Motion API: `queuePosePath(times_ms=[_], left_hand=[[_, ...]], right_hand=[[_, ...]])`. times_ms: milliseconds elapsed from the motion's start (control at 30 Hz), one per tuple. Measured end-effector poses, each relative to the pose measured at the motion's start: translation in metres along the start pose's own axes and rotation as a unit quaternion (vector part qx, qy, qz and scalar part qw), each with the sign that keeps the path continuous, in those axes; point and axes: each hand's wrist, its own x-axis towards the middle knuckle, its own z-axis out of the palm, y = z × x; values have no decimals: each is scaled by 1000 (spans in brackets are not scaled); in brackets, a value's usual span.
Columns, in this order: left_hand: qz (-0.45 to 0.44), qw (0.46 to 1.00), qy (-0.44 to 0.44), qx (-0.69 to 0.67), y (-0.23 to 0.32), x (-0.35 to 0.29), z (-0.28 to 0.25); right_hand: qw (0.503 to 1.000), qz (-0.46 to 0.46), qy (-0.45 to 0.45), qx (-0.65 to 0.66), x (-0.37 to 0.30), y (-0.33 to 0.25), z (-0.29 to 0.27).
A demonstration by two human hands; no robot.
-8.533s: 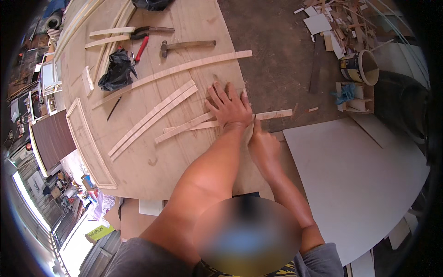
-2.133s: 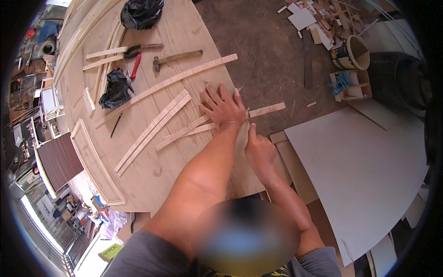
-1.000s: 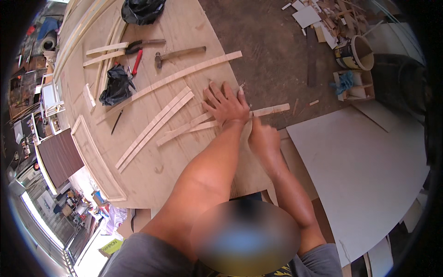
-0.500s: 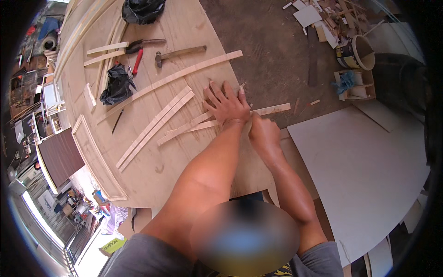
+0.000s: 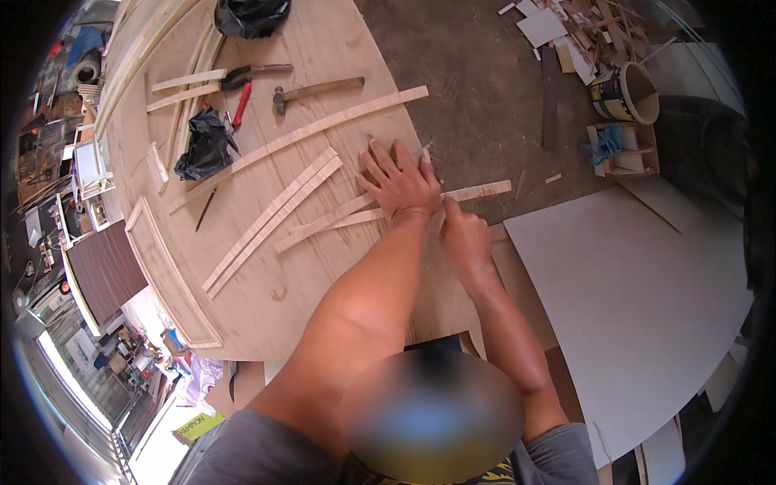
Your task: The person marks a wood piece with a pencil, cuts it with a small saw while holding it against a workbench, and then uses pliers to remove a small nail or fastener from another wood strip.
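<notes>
My left hand [image 5: 402, 184] lies palm down with its fingers spread, pressing on thin wooden strips near the table's right edge. One strip [image 5: 478, 191] sticks out past that edge, to the right of the hand. My right hand [image 5: 466, 236] is closed in a fist just beside the left wrist, close to this strip; what it grips is hidden. Left of the hands, a pair of strips [image 5: 275, 225] lies side by side. Beyond them runs a longer strip [image 5: 323, 127]. The tabletop [image 5: 339, 283] is pale plywood.
A hammer [image 5: 319, 91], red-handled pliers [image 5: 242, 103], a pencil [image 5: 206, 210] and a black plastic bag [image 5: 207, 145] lie farther off. To the right are a white panel [image 5: 630, 299], a bucket [image 5: 638, 93] and a heap of wood offcuts [image 5: 578, 40] on the floor.
My right fist has shifted very slightly downward beside the strip. My left hand stays pressed in place, and the view has moved a little.
</notes>
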Motion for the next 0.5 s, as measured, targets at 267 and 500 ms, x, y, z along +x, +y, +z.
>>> queuePosePath(times_ms=[267, 500], left_hand=[[3, 1000, -18, 9, 2, -3, -2], [-6, 1000, -27, 3, 3, 3, -4]], right_hand=[[1000, -7, -12, -7, 6, 6, 5], [999, 8, -43, -17, -3, 0, -4]])
